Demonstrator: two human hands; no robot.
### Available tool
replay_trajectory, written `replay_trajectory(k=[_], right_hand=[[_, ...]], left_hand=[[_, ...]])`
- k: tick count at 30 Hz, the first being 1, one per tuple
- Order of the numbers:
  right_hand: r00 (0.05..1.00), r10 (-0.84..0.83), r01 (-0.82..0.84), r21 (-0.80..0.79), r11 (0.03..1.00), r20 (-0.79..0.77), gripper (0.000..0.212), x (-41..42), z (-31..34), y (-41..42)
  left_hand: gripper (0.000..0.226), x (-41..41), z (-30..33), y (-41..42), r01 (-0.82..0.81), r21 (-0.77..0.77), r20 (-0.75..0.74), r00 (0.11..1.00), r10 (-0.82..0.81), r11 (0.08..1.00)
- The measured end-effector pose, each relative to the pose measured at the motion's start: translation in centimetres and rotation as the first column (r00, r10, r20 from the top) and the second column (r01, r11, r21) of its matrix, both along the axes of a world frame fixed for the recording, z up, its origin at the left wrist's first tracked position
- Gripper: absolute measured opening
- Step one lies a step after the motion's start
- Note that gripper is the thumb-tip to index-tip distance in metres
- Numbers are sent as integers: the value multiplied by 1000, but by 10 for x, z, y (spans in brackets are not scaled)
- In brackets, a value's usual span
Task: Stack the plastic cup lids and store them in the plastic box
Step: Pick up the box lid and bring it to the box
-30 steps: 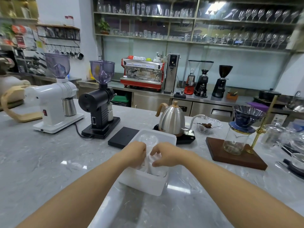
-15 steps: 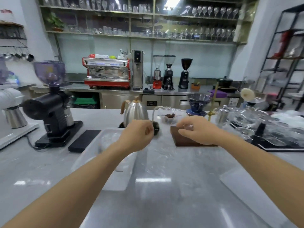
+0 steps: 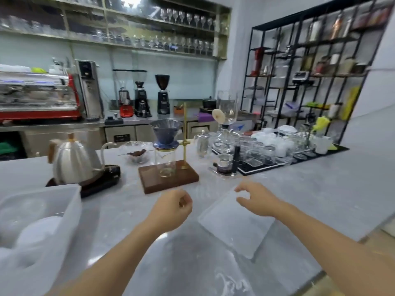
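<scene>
Clear plastic cup lids [image 3: 32, 227] stacked inside translucent white plastic box [image 3: 70, 212] at far left of grey marble counter [image 3: 320, 199], apparently stored already. Flat translucent box cover [image 3: 233, 229] lying well apart to the right, likely next to go on. Right hand [image 3: 255, 199] above its far corner, fingers spread and curved, holding nothing, probably reaching for it. Left hand [image 3: 171, 207] loosely curled, empty, beside cover's edge.
</scene>
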State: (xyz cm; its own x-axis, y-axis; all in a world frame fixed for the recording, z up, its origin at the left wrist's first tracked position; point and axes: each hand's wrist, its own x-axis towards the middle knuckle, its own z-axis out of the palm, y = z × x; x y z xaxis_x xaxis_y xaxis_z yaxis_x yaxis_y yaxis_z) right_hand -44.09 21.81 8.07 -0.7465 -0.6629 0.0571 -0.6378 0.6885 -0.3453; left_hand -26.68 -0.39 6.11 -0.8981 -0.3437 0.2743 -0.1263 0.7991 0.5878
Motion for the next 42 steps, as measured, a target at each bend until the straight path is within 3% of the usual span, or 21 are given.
replay_trajectory(k=[4, 6, 9, 14, 17, 22, 27, 33, 35, 39, 42], right_hand=[[976, -216, 216, 59, 975, 9, 63, -20, -37, 33], [955, -296, 291, 121, 949, 18, 72, -22, -60, 44], [940, -340, 342, 130, 931, -31, 77, -18, -90, 52], [914, -405, 406, 69, 911, -34, 86, -18, -97, 49], [886, -463, 460, 97, 882, 8, 98, -21, -96, 46], [869, -495, 495, 51, 867, -14, 100, -20, -94, 43], [869, -492, 489, -76, 869, -40, 92, -15, -92, 47], [896, -436, 437, -334, 835, 84, 82, -8, -91, 52], [901, -411, 429, -410, 805, 136, 66, -8, -92, 52], [910, -339, 415, -582, 699, 241, 19, -3, -87, 53], [941, -260, 335, -699, 632, 216, 13, 6, -77, 47]], left_hand=[[57, -18, -30, 10, 44, 71, 149, 987, -54, 996], [70, -20, -47, 16, 94, 111, 240, 964, -118, 989], [71, -19, -70, 20, 145, -46, 207, 969, -133, 988], [68, -16, -77, 21, 114, -67, 78, 991, -109, 991], [66, -14, -80, 25, 70, -69, 59, 996, -66, 995], [53, -14, -81, 24, 95, -69, 30, 995, -93, 993], [52, -12, -82, 24, 72, -37, 33, 997, -71, 997], [39, -7, -78, 22, 39, 48, -12, 999, -38, 998], [28, -6, -78, 21, 42, 111, -83, 996, -33, 993], [28, -2, -75, 19, 45, 304, -235, 972, 29, 952], [20, 2, -66, 17, 14, 411, -294, 948, 118, 912]])
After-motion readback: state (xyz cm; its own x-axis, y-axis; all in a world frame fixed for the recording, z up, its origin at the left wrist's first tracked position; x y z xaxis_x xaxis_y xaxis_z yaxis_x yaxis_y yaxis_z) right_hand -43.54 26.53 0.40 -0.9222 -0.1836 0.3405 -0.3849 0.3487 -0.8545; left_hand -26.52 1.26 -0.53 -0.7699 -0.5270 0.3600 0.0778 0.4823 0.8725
